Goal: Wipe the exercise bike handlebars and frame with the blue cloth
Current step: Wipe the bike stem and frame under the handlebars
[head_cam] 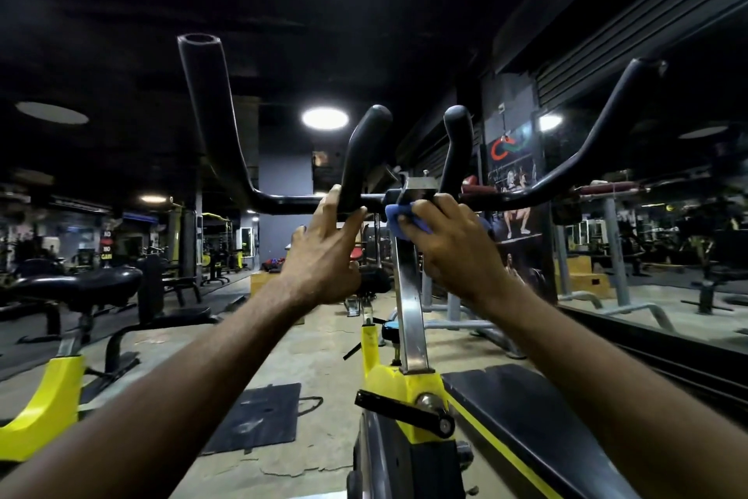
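Note:
Black handlebars span the view, with two tall outer horns and two short inner grips. They sit on a steel stem that rises from the bike's yellow frame. My left hand grips the bar at the base of the left inner grip, fingers curled over it. My right hand presses a blue cloth against the bar and the clamp at the top of the stem. Most of the cloth is hidden under my fingers.
A second yellow bike with a black saddle stands at the left. A black bench pad lies at the lower right. A dark mat lies on the concrete floor. Gym machines stand behind, and a mirror wall runs along the right.

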### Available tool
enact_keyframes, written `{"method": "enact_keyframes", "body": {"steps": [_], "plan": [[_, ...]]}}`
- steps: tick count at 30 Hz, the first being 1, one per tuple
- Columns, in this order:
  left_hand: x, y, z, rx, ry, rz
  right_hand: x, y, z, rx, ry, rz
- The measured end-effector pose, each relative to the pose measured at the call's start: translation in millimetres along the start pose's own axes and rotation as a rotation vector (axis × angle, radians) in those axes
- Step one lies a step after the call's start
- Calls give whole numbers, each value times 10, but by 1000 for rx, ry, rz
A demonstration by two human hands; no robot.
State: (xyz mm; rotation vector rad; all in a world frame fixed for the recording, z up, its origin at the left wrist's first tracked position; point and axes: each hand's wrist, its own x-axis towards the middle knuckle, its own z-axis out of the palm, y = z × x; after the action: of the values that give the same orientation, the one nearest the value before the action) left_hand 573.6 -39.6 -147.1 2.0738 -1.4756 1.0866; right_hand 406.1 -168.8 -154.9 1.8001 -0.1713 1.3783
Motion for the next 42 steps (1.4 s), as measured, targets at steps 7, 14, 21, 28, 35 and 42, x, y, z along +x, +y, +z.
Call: {"method": "enact_keyframes", "body": {"steps": [7, 14, 21, 28, 35, 42], "plan": [[-1, -44, -53, -19, -10, 23, -33, 58, -265, 146, 89, 90], [15, 2, -13, -45, -22, 7, -90, 64, -148, 199, 28, 226], [2, 26, 15, -39, -2, 6, 197, 10, -443, 344, 249, 280], [-11, -2, -6, -57, -9, 6, 321, 112, -508, 488, 137, 419], [22, -60, -46, -94, -51, 17, -17, 160, -565, 429, 181, 669], [20, 32, -1, -132, -57, -16, -117, 126, -443, 296, 27, 266]]}}
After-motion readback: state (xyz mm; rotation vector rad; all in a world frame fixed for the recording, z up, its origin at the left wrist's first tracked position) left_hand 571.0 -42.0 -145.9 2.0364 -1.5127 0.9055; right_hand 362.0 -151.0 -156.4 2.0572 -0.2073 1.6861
